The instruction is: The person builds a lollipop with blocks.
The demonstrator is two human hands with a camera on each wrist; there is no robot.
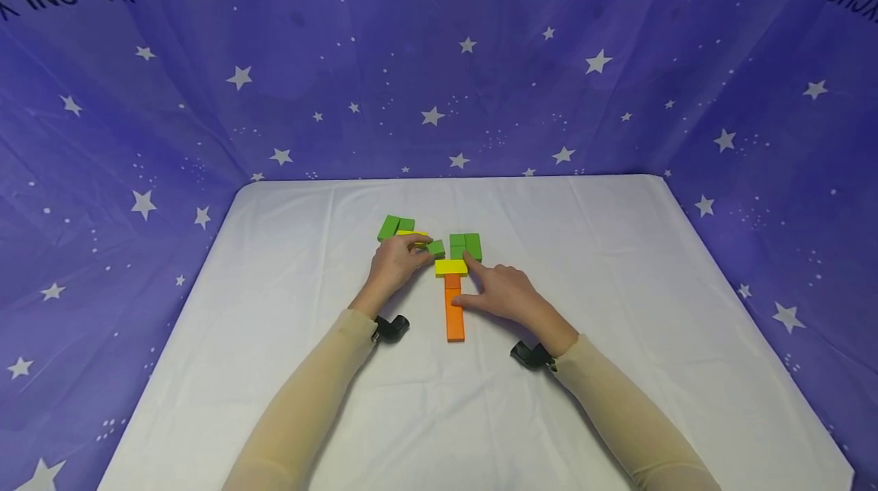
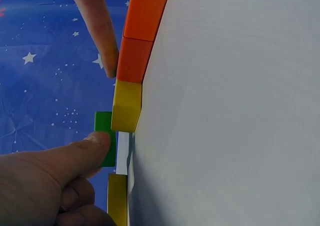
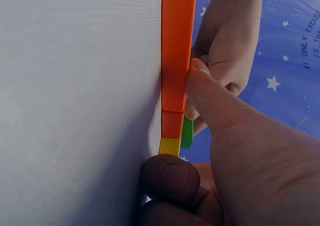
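Note:
My left hand pinches a small green block between thumb and fingers. In the left wrist view that green block overlaps the end of a yellow block. The yellow block lies crosswise at the top of a column made of a short orange block and a long one. My right hand has its thumb on the long orange block and its index fingertip by a cluster of green blocks; its other fingers are bent under.
Beyond my left hand lie more green blocks and another yellow block, partly covered by the fingers. A white cloth covers the table, with purple starry curtains behind and at both sides.

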